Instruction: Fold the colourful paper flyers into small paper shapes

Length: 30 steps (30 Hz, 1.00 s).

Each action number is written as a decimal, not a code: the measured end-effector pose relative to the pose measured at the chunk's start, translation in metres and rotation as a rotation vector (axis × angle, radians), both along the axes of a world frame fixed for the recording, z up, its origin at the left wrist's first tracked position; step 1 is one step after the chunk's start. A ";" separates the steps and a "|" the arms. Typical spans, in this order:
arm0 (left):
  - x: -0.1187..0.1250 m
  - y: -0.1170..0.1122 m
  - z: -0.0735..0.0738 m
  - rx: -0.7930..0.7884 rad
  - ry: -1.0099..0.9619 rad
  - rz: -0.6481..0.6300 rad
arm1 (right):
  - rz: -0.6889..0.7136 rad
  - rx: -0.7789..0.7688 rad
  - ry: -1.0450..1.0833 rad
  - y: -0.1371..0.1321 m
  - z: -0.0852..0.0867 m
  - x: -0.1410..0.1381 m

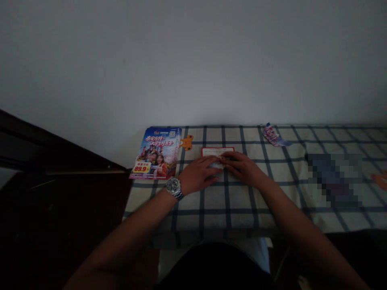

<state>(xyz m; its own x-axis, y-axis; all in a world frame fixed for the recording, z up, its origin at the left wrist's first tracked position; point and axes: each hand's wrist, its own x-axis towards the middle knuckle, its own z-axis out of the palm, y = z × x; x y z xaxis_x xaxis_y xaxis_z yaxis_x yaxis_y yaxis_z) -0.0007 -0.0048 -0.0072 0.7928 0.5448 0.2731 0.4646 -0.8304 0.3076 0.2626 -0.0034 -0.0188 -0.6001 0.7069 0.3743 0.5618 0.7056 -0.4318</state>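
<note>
A small white paper with a red border (216,152) lies on the checked cloth (229,197). My left hand (198,175), with a metal watch (173,187) on its wrist, lies flat on the near part of the paper with its fingers stretched out. My right hand (242,166) rests beside it, fingers lying flat on the same paper and touching the left fingertips. The hands hide most of the paper's lower half.
A colourful flyer (156,153) lies at the cloth's left edge with a small orange shape (187,142) beside it. A crumpled printed wrapper (273,135) sits at the back right. A blurred patch (335,177) lies right. A white wall (193,60) stands behind; dark furniture (54,161) left.
</note>
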 end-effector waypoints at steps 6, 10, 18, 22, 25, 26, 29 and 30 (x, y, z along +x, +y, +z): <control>-0.001 0.003 0.000 0.010 0.039 -0.014 | -0.001 -0.010 0.000 0.000 -0.002 0.000; -0.001 0.005 0.000 0.033 0.055 -0.018 | 0.007 -0.013 0.013 0.001 0.001 0.000; 0.000 0.005 0.003 0.040 0.055 -0.026 | 0.006 0.019 0.032 0.000 -0.003 0.000; 0.000 0.003 0.004 0.029 0.047 -0.018 | 0.023 0.061 0.016 -0.002 0.001 0.003; 0.000 0.003 0.003 0.026 0.055 -0.016 | 0.040 0.123 0.002 -0.007 0.008 0.003; 0.000 0.003 0.003 0.026 0.059 -0.014 | 0.031 0.134 -0.009 -0.008 0.010 0.002; -0.001 0.002 0.001 0.020 0.075 -0.006 | 0.011 0.135 -0.071 -0.012 0.014 0.000; -0.001 0.002 0.001 0.016 0.079 -0.004 | 0.006 0.133 -0.087 -0.013 0.014 0.000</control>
<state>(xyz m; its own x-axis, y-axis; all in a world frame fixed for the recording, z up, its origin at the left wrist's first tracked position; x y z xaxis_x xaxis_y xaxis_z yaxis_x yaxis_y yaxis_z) -0.0018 -0.0025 -0.0061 0.8143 0.5379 0.2181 0.4840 -0.8367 0.2565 0.2622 -0.0163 -0.0047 -0.6383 0.6511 0.4106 0.5888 0.7566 -0.2845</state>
